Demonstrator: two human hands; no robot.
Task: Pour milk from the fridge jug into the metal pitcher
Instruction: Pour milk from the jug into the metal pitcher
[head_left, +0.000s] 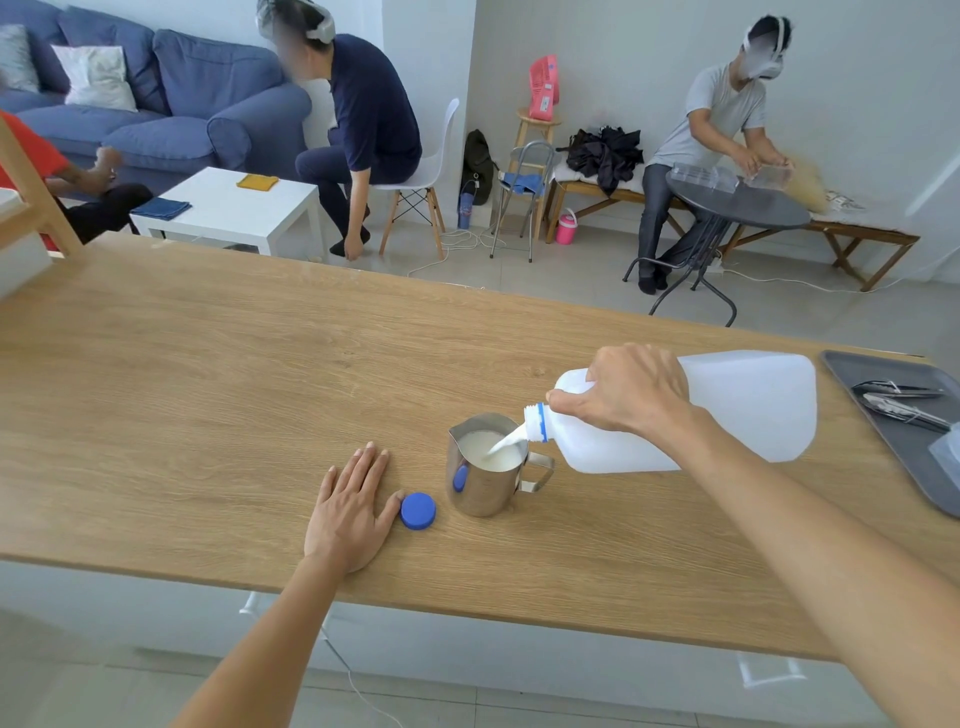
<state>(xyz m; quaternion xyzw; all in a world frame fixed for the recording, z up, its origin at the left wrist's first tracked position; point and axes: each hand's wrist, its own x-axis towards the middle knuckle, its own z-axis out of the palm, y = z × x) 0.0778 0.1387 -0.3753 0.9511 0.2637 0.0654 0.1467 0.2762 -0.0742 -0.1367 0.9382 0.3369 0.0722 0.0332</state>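
On the long light-wood countertop (208, 364), the left hand (348, 512) lies palm down, fingers straight and close together, thumb spread toward the round blue plastic cap (418, 511) that lies flat just beside it; whether thumb and cap touch cannot be told. Right of the cap stands the shiny stainless-steel pitcher (483, 467), upright, its spout toward the left and far side, its loop handle toward the right. It holds white milk (491, 449) up near its rim, and the cap is mirrored as a blue spot on its wall. A thin white stream falls into it from the translucent white plastic jug (743, 410). The jug is tipped nearly onto its side above the counter, long axis running left to right, its threaded mouth with a blue ring pointing left and slightly down over the pitcher, its base to the right. No label or writing is visible on it. The right hand (631, 392) grips the jug near its neck, fingers curled around it. At the far right edge lies a grey tray (904, 447) with metal tongs (901, 400) on it.
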